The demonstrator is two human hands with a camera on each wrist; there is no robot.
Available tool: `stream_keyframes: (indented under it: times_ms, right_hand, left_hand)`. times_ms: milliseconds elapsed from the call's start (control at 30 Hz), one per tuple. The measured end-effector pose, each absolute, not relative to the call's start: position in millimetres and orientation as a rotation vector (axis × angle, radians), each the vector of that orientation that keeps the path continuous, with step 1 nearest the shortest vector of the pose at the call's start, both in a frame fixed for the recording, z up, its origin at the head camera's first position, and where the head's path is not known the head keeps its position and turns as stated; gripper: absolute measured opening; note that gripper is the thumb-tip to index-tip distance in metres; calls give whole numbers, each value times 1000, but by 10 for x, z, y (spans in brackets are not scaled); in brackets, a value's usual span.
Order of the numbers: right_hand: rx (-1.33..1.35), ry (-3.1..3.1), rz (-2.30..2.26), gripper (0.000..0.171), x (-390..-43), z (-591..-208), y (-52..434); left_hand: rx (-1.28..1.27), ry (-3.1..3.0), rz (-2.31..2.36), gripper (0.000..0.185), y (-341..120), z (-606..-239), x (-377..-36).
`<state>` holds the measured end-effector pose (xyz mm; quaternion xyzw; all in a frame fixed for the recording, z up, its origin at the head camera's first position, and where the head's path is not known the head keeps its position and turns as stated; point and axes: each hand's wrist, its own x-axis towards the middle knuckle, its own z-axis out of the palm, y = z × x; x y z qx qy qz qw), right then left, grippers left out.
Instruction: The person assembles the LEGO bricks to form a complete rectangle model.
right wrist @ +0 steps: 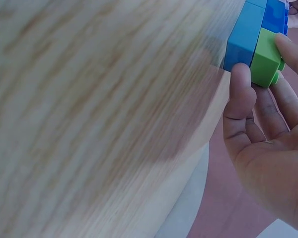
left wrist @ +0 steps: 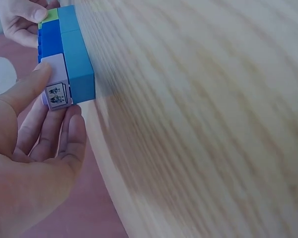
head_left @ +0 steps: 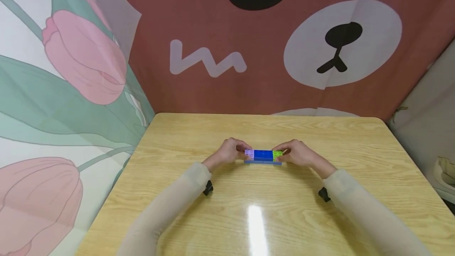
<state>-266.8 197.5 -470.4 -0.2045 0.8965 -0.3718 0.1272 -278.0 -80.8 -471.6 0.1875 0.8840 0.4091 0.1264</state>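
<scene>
Both hands (head_left: pixel 231 151) (head_left: pixel 296 153) pinch studded plastic brick block (head_left: pixel 263 156) on woodgrain table (head_left: pixel 249 208)

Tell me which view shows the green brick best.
The right wrist view: the green brick fills the frame's corner, pinched by the right hand. The head view shows it tiny; the left wrist view shows only a sliver.

No words or numbers can be read; the lilac brick (left wrist: pixel 56 88) bears only a small printed picture.
</scene>
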Motion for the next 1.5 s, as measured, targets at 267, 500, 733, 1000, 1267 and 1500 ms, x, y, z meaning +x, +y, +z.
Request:
stream_keyframes:
  times_ms: [267, 500, 733, 1000, 1267, 1500]
  right_hand:
    - [-605, 2618, -1066, 34, -2682, -4696, 1989]
    - [-618, 2618, -1064, 34, -2694, -4683, 1988]
    - [-612, 2609, -1074, 34, -2700, -4682, 1984]
    - [-670, 2617, -1075, 34, -2675, -4678, 1978]
    - [-690, 2629, -1038, 36, -2637, -4661, 1977]
    - [-721, 2635, -1036, 39, -2628, -4655, 1973]
  left_hand:
    - [557, 2547, 1225, 20, -811, -4731, -2810]
    - [546, 2538, 1278, 18, -806, -4737, -2816]
    - [548, 2558, 1256, 19, -813, -4736, -2822]
    - [543, 2569, 1242, 22, -817, -4754, -2813]
    - [626, 2605, 1173, 25, -800, -4768, -2783]
    - [662, 2599, 1189, 32, -813, -4760, -2770]
